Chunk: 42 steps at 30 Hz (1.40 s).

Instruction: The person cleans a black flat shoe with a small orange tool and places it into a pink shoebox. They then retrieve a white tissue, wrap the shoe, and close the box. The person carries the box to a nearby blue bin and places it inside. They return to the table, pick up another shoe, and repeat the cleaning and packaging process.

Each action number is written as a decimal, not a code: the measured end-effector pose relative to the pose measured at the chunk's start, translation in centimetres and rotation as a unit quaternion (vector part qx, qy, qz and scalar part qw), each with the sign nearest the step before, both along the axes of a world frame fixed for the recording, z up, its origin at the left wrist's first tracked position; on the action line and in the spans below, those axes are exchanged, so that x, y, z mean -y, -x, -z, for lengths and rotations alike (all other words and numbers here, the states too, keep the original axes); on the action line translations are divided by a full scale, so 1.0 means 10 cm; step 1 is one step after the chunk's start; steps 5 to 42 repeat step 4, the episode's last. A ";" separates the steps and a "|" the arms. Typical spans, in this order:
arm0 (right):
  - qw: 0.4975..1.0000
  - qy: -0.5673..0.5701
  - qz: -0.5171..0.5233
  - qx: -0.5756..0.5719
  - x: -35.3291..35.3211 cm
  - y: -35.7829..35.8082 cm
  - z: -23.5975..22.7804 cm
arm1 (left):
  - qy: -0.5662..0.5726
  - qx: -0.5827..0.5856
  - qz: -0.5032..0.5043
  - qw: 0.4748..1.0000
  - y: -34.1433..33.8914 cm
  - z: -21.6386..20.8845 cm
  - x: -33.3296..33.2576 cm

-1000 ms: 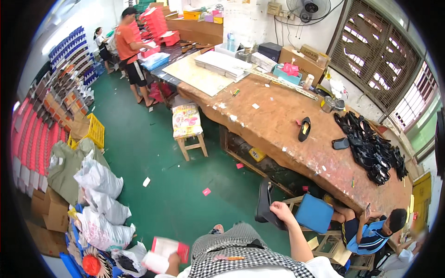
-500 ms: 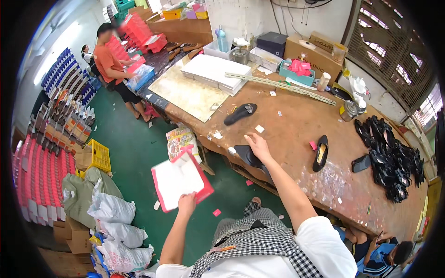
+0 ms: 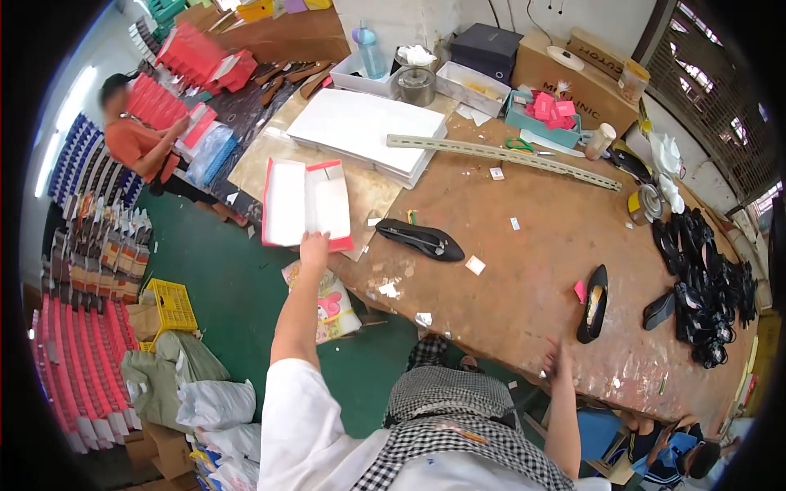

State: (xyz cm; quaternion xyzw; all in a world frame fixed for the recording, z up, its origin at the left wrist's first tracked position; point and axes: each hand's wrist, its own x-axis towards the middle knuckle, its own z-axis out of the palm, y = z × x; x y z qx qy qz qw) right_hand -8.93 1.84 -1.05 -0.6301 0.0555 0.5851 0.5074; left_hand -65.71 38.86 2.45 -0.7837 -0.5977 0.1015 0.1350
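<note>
At the left part of the table, my left hand (image 3: 313, 250) grips the near edge of an open pink shoebox (image 3: 327, 204) with a white inside and its lid (image 3: 284, 203) folded out to the left. I see no shoe in the box. To the right of the box, a black flat shoe (image 3: 420, 240) lies on the tabletop. My right hand (image 3: 558, 364) hovers at the table's front edge, slightly blurred, fingers apart and holding nothing I can see. Another black shoe (image 3: 594, 303), pale inside, lies just beyond it, beside a small pink tag (image 3: 580, 290).
A long perforated metal strip (image 3: 503, 161) lies across the table beside a white paper stack (image 3: 368, 135). Black shoes are heaped (image 3: 704, 303) at the right. A person in an orange shirt (image 3: 135, 139) stands at the far left; another (image 3: 667, 454) sits at lower right.
My left hand has brought the shoebox from above the floor to the table. My right hand has let go of a black shoe at the table edge and moved right; that shoe no longer shows there.
</note>
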 end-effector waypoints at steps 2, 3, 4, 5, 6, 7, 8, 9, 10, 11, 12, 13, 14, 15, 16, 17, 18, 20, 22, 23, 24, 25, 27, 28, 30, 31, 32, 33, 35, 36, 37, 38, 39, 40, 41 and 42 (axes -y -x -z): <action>0.993 -0.099 0.067 -0.005 0.37 -0.30 0.18 | -0.136 0.032 -0.035 0.990 -0.47 0.21 -0.34; 0.975 -0.200 0.091 -0.007 0.61 -0.50 0.39 | 0.078 0.026 -0.145 0.986 -0.88 0.18 -0.66; 0.934 -0.283 0.172 -0.134 0.74 -0.60 0.55 | 0.088 0.024 -0.133 0.987 -0.98 0.27 -0.75; 0.934 -0.283 0.172 -0.134 0.74 -0.60 0.55 | 0.088 0.024 -0.133 0.987 -0.98 0.27 -0.75; 0.934 -0.283 0.172 -0.134 0.74 -0.60 0.55 | 0.088 0.024 -0.133 0.987 -0.98 0.27 -0.75; 0.934 -0.283 0.172 -0.134 0.74 -0.60 0.55 | 0.088 0.024 -0.133 0.987 -0.98 0.27 -0.75; 0.934 -0.283 0.172 -0.134 0.74 -0.60 0.55 | 0.088 0.024 -0.133 0.987 -0.98 0.27 -0.75; 0.934 -0.283 0.172 -0.134 0.74 -0.60 0.55 | 0.088 0.024 -0.133 0.987 -0.98 0.27 -0.75; 0.934 -0.283 0.172 -0.134 0.74 -0.60 0.55 | 0.088 0.024 -0.133 0.987 -0.98 0.27 -0.75; 0.934 -0.283 0.172 -0.134 0.74 -0.60 0.55 | 0.088 0.024 -0.133 0.987 -0.98 0.27 -0.75; 0.934 -0.283 0.172 -0.134 0.74 -0.60 0.55 | 0.088 0.024 -0.133 0.987 -0.98 0.27 -0.75; 0.934 -0.283 0.172 -0.134 0.74 -0.60 0.55 | 0.088 0.024 -0.133 0.987 -0.98 0.27 -0.75; 0.934 -0.283 0.172 -0.134 0.74 -0.60 0.55 | 0.088 0.024 -0.133 0.987 -0.98 0.27 -0.75; 0.934 -0.283 0.172 -0.134 0.74 -0.60 0.55 | 0.088 0.024 -0.133 0.987 -0.98 0.27 -0.75; 0.934 -0.283 0.172 -0.134 0.74 -0.60 0.55 | 0.088 0.024 -0.133 0.987 -0.98 0.27 -0.75; 0.934 -0.283 0.172 -0.134 0.74 -0.60 0.55 | 0.088 0.024 -0.133 0.987 -0.98 0.27 -0.75; 0.934 -0.283 0.172 -0.134 0.74 -0.60 0.55 | 0.088 0.024 -0.133 0.987 -0.98 0.27 -0.75; 0.934 -0.283 0.172 -0.134 0.74 -0.60 0.55 | 0.088 0.024 -0.133 0.987 -0.98 0.27 -0.75; 0.934 -0.283 0.172 -0.134 0.74 -0.60 0.55 | 0.088 0.024 -0.133 0.987 -0.98 0.27 -0.75; 0.934 -0.283 0.172 -0.134 0.74 -0.60 0.55 | 0.088 0.024 -0.133 0.987 -0.98 0.27 -0.75; 0.934 -0.283 0.172 -0.134 0.74 -0.60 0.55 | 0.088 0.024 -0.133 0.987 -0.98 0.27 -0.75; 0.934 -0.283 0.172 -0.134 0.74 -0.60 0.55 | 0.088 0.024 -0.133 0.987 -0.98 0.27 -0.75; 0.934 -0.283 0.172 -0.134 0.74 -0.60 0.55 | 0.088 0.024 -0.133 0.987 -0.98 0.27 -0.75; 0.934 -0.283 0.172 -0.134 0.74 -0.60 0.55 | 0.088 0.024 -0.133 0.987 -0.98 0.27 -0.75; 0.934 -0.283 0.172 -0.134 0.74 -0.60 0.55 | 0.088 0.024 -0.133 0.987 -0.98 0.27 -0.75; 0.934 -0.283 0.172 -0.134 0.74 -0.60 0.55 | 0.088 0.024 -0.133 0.987 -0.98 0.27 -0.75; 0.934 -0.283 0.172 -0.134 0.74 -0.60 0.55 | 0.088 0.024 -0.133 0.987 -0.98 0.27 -0.75; 0.934 -0.283 0.172 -0.134 0.74 -0.60 0.55 | 0.088 0.024 -0.133 0.987 -0.98 0.27 -0.75; 0.934 -0.283 0.172 -0.134 0.74 -0.60 0.55 | 0.088 0.024 -0.133 0.987 -0.98 0.27 -0.75; 0.934 -0.283 0.172 -0.134 0.74 -0.60 0.55 | 0.088 0.024 -0.133 0.987 -0.98 0.27 -0.75; 0.934 -0.283 0.172 -0.134 0.74 -0.60 0.55 | 0.088 0.024 -0.133 0.987 -0.98 0.27 -0.75; 0.934 -0.283 0.172 -0.134 0.74 -0.60 0.55 | 0.088 0.024 -0.133 0.987 -0.98 0.27 -0.75; 0.934 -0.283 0.172 -0.134 0.74 -0.60 0.55 | 0.088 0.024 -0.133 0.987 -0.98 0.27 -0.75; 0.934 -0.283 0.172 -0.134 0.74 -0.60 0.55 | 0.088 0.024 -0.133 0.987 -0.98 0.27 -0.75; 0.934 -0.283 0.172 -0.134 0.74 -0.60 0.55 | 0.088 0.024 -0.133 0.987 -0.98 0.27 -0.75; 0.934 -0.283 0.172 -0.134 0.74 -0.60 0.55 | 0.088 0.024 -0.133 0.987 -0.98 0.27 -0.75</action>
